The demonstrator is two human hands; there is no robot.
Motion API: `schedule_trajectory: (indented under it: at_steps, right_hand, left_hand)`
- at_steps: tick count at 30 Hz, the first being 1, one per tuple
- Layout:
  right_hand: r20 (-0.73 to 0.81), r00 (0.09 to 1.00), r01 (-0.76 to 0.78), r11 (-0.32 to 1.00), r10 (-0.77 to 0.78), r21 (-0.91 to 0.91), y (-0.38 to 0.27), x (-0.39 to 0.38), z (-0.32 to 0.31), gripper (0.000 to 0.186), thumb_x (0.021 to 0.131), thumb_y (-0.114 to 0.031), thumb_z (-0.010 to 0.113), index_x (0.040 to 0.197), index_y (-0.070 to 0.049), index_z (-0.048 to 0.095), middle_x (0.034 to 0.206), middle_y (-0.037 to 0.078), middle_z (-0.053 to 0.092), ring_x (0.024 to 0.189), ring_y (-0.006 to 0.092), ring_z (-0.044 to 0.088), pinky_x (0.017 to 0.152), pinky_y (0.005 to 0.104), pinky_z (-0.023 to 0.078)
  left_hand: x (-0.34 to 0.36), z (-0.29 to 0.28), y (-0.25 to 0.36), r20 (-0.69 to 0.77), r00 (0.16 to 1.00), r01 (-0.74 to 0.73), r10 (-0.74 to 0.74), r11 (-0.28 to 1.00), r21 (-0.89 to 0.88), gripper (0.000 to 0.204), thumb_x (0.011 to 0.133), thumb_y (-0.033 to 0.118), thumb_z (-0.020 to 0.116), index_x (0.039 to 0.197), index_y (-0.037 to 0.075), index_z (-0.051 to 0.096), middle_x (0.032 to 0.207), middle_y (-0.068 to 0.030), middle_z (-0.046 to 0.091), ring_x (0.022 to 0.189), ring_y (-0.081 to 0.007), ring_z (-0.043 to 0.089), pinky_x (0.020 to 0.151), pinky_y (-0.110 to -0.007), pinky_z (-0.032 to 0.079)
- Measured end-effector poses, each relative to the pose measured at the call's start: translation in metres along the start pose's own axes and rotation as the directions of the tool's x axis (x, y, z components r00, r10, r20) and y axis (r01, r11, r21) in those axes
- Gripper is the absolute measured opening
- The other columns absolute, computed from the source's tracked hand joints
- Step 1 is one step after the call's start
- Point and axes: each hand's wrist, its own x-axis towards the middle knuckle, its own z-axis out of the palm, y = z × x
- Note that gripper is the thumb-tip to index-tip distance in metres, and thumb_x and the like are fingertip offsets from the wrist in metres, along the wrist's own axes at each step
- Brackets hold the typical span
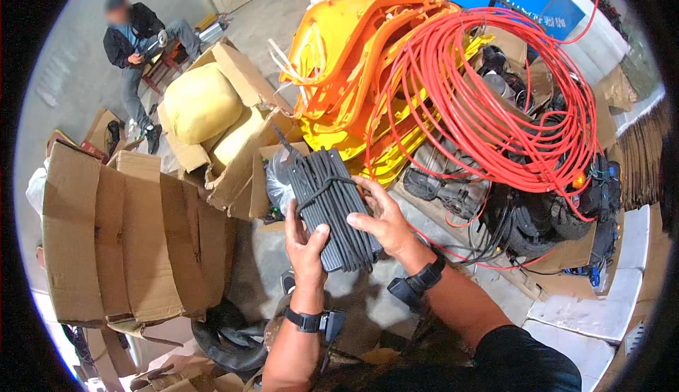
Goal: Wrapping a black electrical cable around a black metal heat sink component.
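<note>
Between my two hands is a dark grey ribbed box, like a charger (pixel 318 247), with a black cable (pixel 339 205) wound round it many times. My left hand (pixel 305 240) grips its left side, thumb up along the near edge. On the right side my right hand (pixel 382 215) has its thumb on the cable turns and its fingers round the far edge. A stiff cable end sticks out at the upper left. The box's underside is hidden.
Tall cardboard (pixel 106 236) stands at left. Beyond is a carton (pixel 247 74) with yellow bundles (pixel 201 106). Orange plastic panels (pixel 346 38) and a red hose coil (pixel 453 88) lie ahead and right, over black parts with loose cables. A seated person (pixel 134 38) is far left.
</note>
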Motion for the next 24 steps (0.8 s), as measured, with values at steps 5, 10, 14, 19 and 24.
schedule_trajectory:
  at_steps: [5,10,14,19,24]
  right_hand:
    - [0.003,1.000,0.013,0.999,-0.013,-0.036,0.005,0.000,-0.001,0.072,0.077,-0.010,0.073,0.138,0.004,0.037,0.131,0.012,0.049,0.121,0.0210,0.047,0.105,0.0343,0.034]
    - [-0.004,1.000,0.006,1.000,-0.006,-0.029,0.004,-0.002,-0.003,0.073,0.077,-0.009,0.073,0.138,0.004,0.036,0.132,0.013,0.049,0.121,0.0217,0.047,0.105,0.0344,0.034]
    - [-0.004,1.000,0.015,0.998,-0.015,-0.058,0.001,-0.002,-0.003,0.072,0.077,-0.011,0.073,0.137,0.004,0.038,0.132,0.013,0.049,0.122,0.0217,0.047,0.105,0.0347,0.034]
    - [-0.013,0.998,0.056,0.996,-0.056,-0.064,0.010,0.001,-0.006,0.071,0.076,-0.012,0.074,0.136,0.003,0.040,0.133,0.012,0.049,0.124,0.0214,0.045,0.106,0.0355,0.032]
    - [0.004,1.000,0.026,0.999,-0.026,-0.039,0.009,0.001,-0.005,0.072,0.076,-0.012,0.074,0.137,0.003,0.039,0.134,0.012,0.048,0.124,0.0213,0.044,0.107,0.0361,0.031]
  left_hand:
    - [0.000,-0.002,-0.001,0.035,0.998,0.051,-0.050,0.998,-0.035,0.083,0.075,0.007,0.068,0.145,-0.005,0.024,0.143,-0.0187,0.036,0.130,-0.0260,0.038,0.107,-0.034,0.031]
    - [-0.003,0.006,0.006,0.050,0.996,0.073,-0.070,0.996,-0.045,0.085,0.074,0.006,0.066,0.146,-0.003,0.021,0.140,-0.0190,0.039,0.123,-0.0257,0.046,0.103,-0.034,0.038]
    - [-0.003,0.005,0.005,0.051,0.998,0.048,-0.047,0.999,-0.004,0.087,0.074,0.007,0.066,0.147,-0.003,0.019,0.138,-0.0194,0.040,0.122,-0.0262,0.047,0.103,-0.035,0.037]
    - [-0.002,0.006,0.005,0.056,0.998,0.038,-0.038,0.999,-0.006,0.087,0.075,0.007,0.067,0.147,-0.002,0.018,0.138,-0.0201,0.041,0.122,-0.0268,0.048,0.103,-0.035,0.037]
    - [-0.002,0.005,0.005,0.066,0.996,0.056,-0.054,0.998,-0.024,0.087,0.075,0.009,0.068,0.146,-0.003,0.019,0.139,-0.0202,0.040,0.123,-0.0269,0.047,0.104,-0.036,0.037]
